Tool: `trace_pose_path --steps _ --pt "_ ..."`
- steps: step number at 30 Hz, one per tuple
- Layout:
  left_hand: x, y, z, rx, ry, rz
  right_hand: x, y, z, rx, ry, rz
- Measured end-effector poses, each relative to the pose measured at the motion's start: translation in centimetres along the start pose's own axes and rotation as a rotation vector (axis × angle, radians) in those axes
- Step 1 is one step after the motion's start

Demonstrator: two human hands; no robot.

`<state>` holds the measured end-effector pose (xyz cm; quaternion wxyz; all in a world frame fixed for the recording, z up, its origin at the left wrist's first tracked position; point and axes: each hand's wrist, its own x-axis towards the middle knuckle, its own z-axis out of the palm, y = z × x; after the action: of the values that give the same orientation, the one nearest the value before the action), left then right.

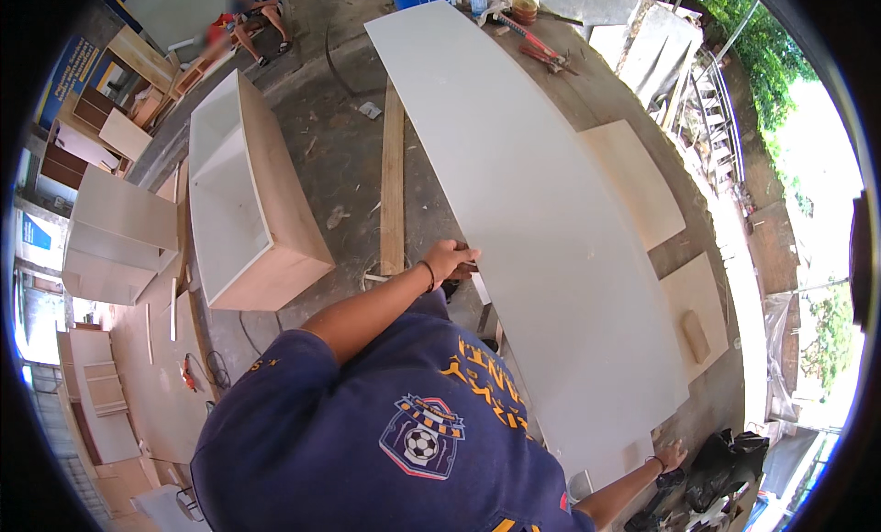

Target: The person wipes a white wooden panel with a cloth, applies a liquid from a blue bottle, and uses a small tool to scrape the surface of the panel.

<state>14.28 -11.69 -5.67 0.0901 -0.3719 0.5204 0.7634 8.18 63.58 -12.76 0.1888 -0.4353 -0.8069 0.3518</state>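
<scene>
A long white panel (541, 202) stretches from the far middle to the near right, in front of my body. My left hand (450, 260) is closed at the panel's near edge, fingers bent together. A short white strip (481, 288) shows just below it; whether the fingers grip this strip or the edge is hidden. My right hand (673, 456) is down by the panel's near right end, fingers apart, with nothing seen in it. Black plastic bags (725, 468) lie just beyond that hand.
A white-lined open cabinet box (248, 197) stands to the left, with a wooden plank (393, 183) on the floor beside it. Plywood pieces (633, 179) stick out beyond the panel. A person (255, 18) sits at the far left. A red-handled tool (541, 50) lies at the back.
</scene>
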Motion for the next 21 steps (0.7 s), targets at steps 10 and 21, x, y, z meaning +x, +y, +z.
trace_pose_path --steps 10,21 --pt "3.2 -0.7 -3.2 0.383 -0.250 0.035 -23.4 -16.9 6.6 0.028 -0.159 -0.761" --pt "6.3 2.5 -26.7 0.257 0.038 0.045 -55.5 -40.6 21.8 0.293 -0.899 -0.744"
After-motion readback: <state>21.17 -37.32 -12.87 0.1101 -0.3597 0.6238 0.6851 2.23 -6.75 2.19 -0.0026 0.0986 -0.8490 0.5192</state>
